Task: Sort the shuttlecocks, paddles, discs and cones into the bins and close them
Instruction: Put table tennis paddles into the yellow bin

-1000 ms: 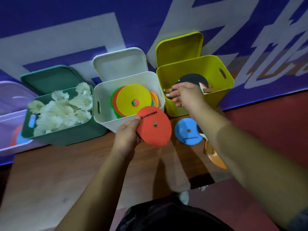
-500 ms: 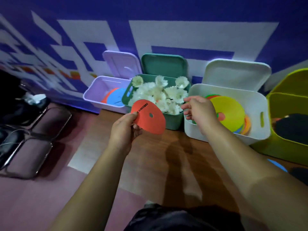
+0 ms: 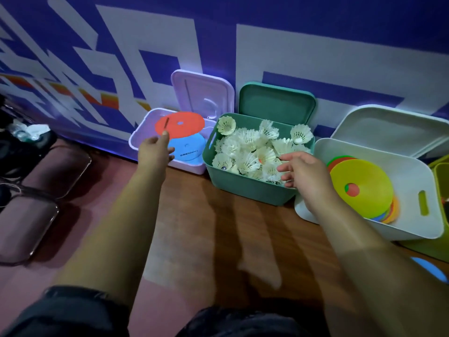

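Since the lilac bin [image 3: 189,167] takes flat discs, left hand [image 3: 153,152] reaches over it, fingers loosened at the red disc [image 3: 179,125] edge. Right hand [image 3: 306,173] hovers spread, empty.

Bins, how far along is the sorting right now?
Done: shuttlecocks fill the green bin, cones sit in the white bin. In hand: left hand touches a red disc over the lilac bin; right hand empty. Left: a blue disc on the table, and the lids stand open.

Blue/white wall [image 3: 150,52]; padded chairs [image 3: 26,227] L
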